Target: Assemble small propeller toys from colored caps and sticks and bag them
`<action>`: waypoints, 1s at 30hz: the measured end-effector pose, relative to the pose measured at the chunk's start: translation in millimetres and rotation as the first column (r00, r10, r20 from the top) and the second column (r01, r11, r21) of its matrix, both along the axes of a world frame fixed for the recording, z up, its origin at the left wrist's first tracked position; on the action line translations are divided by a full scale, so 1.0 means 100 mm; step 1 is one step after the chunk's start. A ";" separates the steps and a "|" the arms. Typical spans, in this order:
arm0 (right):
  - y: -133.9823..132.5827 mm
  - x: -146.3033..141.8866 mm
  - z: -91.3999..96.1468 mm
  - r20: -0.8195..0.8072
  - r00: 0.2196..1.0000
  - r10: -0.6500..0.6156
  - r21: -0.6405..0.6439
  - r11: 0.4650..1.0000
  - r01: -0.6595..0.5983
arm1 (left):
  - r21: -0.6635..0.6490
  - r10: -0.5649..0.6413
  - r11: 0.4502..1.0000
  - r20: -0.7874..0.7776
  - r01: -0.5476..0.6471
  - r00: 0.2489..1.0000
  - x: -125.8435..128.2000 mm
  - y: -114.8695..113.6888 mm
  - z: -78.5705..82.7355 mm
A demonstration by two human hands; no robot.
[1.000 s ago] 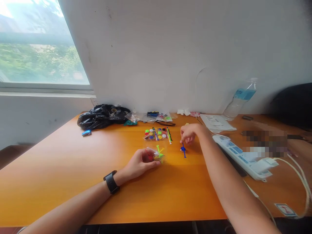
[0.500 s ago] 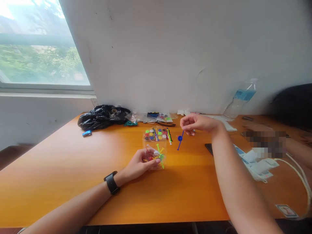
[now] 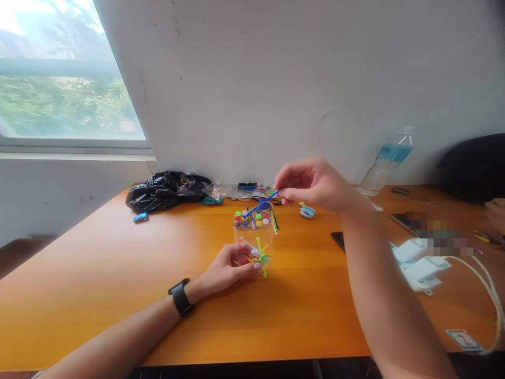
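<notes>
My right hand (image 3: 305,184) is raised over the middle of the table, its fingers pinched on the end of a blue plastic stick (image 3: 252,211). A round blue disc (image 3: 264,205) sits midway along that stick, which slants above the far part of a clear plastic container (image 3: 242,234). Around the container's near end my left hand (image 3: 226,268) is closed, resting low at the table. Green, white, red and yellow stick pieces (image 3: 259,247) show inside by the thumb. Coloured round pieces (image 3: 259,216) stand in rows at its far end.
A black plastic bag (image 3: 169,189) and small packets (image 3: 247,186) lie along the wall. A small blue packet (image 3: 140,217) is at the left, a round white tin (image 3: 307,212) beyond the right hand. On the right are a water bottle (image 3: 389,160), white plugs (image 3: 428,268) and another person's hand (image 3: 495,213).
My right hand has moved left and nearer, carrying the blue stick from beside the clear container to above its far end. The stick has tilted toward level. My left hand stays nearly still.
</notes>
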State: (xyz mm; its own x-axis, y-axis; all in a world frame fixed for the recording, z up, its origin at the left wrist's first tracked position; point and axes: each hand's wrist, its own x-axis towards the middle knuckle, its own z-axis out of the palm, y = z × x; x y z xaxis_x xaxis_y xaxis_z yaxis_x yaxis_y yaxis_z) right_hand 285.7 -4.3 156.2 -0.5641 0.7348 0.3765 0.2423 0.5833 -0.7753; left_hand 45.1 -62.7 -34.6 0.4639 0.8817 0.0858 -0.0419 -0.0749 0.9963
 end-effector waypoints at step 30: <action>0.01 -0.37 -0.34 0.585 0.805 0.100 0.114 0.972 -0.203 | 0.844 0.504 0.427 -0.520 0.325 0.690 -0.33 0.29 0.08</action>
State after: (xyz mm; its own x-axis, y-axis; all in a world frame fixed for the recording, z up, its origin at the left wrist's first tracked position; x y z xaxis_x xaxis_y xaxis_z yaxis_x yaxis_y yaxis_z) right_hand 248.5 -3.2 122.0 -0.8135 0.5788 0.0566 0.5083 0.7549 -0.4143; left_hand 12.4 -33.6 -26.9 0.6619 0.5454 0.5142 0.5916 -0.8013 0.0884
